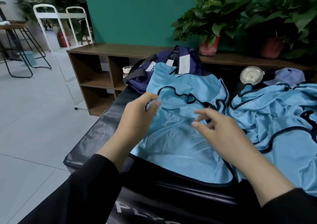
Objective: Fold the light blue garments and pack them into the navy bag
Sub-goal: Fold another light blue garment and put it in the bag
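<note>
— Garment (180, 138) first: where does the light blue one lie?
— Spread on the black padded bench (96, 134), its dark-edged collar rumpled toward the far end and its top edge lying up against the navy bag (164, 60).
— And the bag itself?
— At the bench's far end, in front of the wooden shelf (96, 76), with white tags showing and a dark strap hanging off its left side.
— What is the left hand (137, 117) doing?
— Its fingers are curled at the garment's left edge, with the thumb against the cloth; it seems to pinch the dark trim, though I cannot tell for sure.
— The right hand (221, 131)?
— Over the middle of the garment, fingers spread and loosely bent, fingertips at the cloth, gripping nothing.
— Any more blue cloth?
— A crumpled pile of garments (277, 117) just to the right, touching the first. Behind it are a round clear lid (251, 75) and a lilac cap (288, 76). Two potted plants (212, 21) stand on the shelf top.
</note>
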